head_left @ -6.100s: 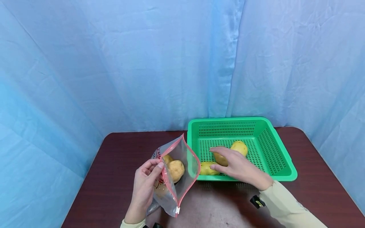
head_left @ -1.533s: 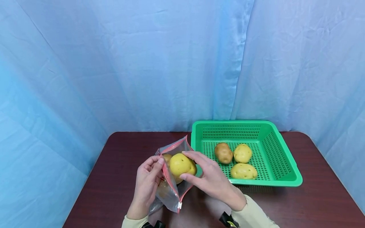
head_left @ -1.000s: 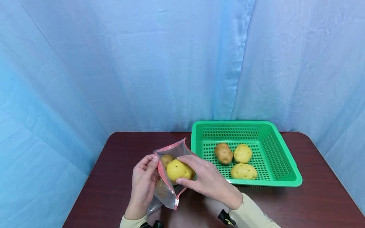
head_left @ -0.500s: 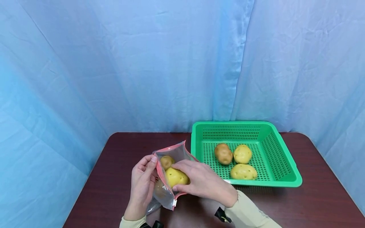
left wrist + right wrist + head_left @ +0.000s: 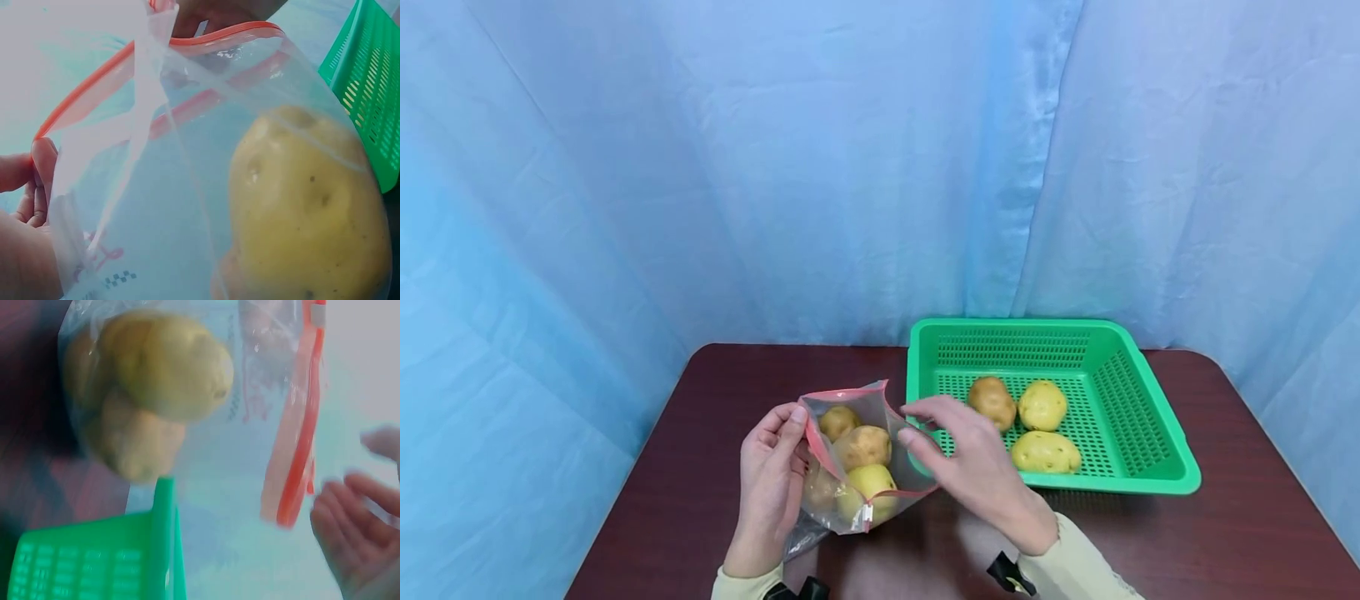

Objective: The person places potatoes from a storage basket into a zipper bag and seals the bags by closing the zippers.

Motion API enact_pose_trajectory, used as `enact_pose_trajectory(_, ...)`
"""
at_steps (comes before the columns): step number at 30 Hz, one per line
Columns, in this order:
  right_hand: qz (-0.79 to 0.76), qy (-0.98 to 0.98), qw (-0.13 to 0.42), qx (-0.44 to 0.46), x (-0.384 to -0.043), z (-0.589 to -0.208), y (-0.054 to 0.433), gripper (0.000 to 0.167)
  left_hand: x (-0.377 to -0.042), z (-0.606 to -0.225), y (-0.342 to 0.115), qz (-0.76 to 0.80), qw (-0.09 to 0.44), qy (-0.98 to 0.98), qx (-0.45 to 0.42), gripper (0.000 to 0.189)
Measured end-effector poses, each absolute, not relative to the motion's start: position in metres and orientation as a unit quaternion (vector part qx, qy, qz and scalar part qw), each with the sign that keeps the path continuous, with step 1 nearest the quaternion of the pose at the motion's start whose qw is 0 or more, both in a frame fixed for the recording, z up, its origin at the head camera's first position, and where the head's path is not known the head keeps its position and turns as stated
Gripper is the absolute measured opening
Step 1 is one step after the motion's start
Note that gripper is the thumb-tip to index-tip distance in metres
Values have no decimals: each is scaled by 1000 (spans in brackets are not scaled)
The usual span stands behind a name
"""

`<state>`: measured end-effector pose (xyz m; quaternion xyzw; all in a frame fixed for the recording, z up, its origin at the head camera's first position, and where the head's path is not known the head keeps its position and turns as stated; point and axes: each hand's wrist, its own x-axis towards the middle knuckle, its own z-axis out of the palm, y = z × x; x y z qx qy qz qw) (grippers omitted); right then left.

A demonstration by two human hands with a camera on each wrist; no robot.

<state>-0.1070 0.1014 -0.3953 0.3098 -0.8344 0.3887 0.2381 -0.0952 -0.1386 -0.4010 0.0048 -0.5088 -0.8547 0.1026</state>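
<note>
A clear zip bag [image 5: 872,407] with a red zip edge and white slider stands open-mouthed, left of the green basket. Several potatoes lie inside it; a yellow potato [image 5: 871,481] is lowest near the slider, beside a tan potato [image 5: 863,447]. My left hand [image 5: 771,471] pinches the bag's left rim between thumb and fingers. My right hand [image 5: 981,462] holds nothing, its fingers spread beside the bag's right rim in the head view. The right wrist view shows the right hand [image 5: 359,531] blurred and apart from the red zip edge [image 5: 300,444].
The green perforated basket [image 5: 1120,485] stands at the back right of the dark brown table [image 5: 737,392]. In it lie a brown potato [image 5: 991,402], a round yellow potato [image 5: 1042,406] and a longer yellow potato [image 5: 1046,452]. A light blue curtain [image 5: 850,183] hangs behind the table.
My right hand has lowered a yellow potato from the basket into the bag, let go and drawn back to the right. My left hand keeps its pinch on the rim, slightly further left.
</note>
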Motion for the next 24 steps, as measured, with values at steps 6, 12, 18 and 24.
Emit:
enact_pose_trajectory(6,349,-909,122,191,-104,-402,115,17,-94,-397,-144,-855,122,-503,15,9)
enact_pose_trajectory(12,380,-895,74,223,-112,-402,109,43,-94,-393,-146,-850,113,-514,8,9)
enact_pose_trajectory(18,468,-841,122,243,-125,-378,84,30,-95,-384,-146,-820,96,-563,23,4)
enact_pose_trajectory(24,530,-798,138,250,-128,-357,68,23,-94,-376,-156,-789,115,-603,25,9)
